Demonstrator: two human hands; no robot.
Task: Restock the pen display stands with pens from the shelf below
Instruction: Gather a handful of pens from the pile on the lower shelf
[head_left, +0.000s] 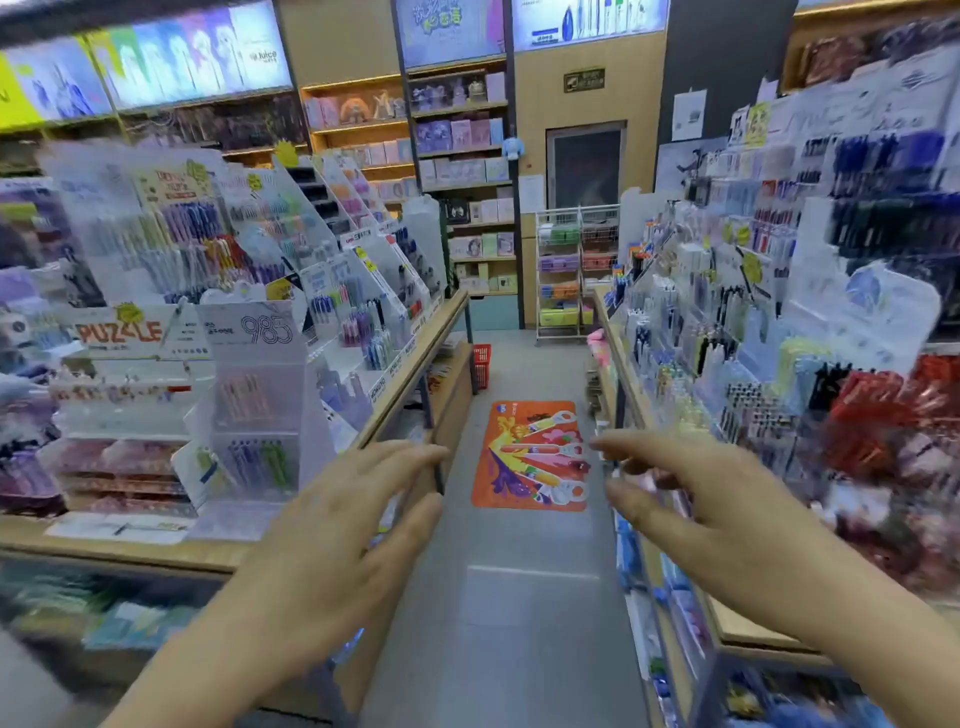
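At 10 o'clock, pen display stands (257, 410) sit on desk (130, 556); our left hand (332, 525), right hand (727, 519) spread, empty. Stocked pens (260, 460) likely light, stiff, slick: we'd pinch mid-barrel.

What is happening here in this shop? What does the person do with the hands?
A person stands in a stationery shop aisle with both hands held out in front. The left hand and the right hand are open and hold nothing. Pen display stands sit on the wooden counter at the left, with blurred stock underneath. No pen is picked up yet.
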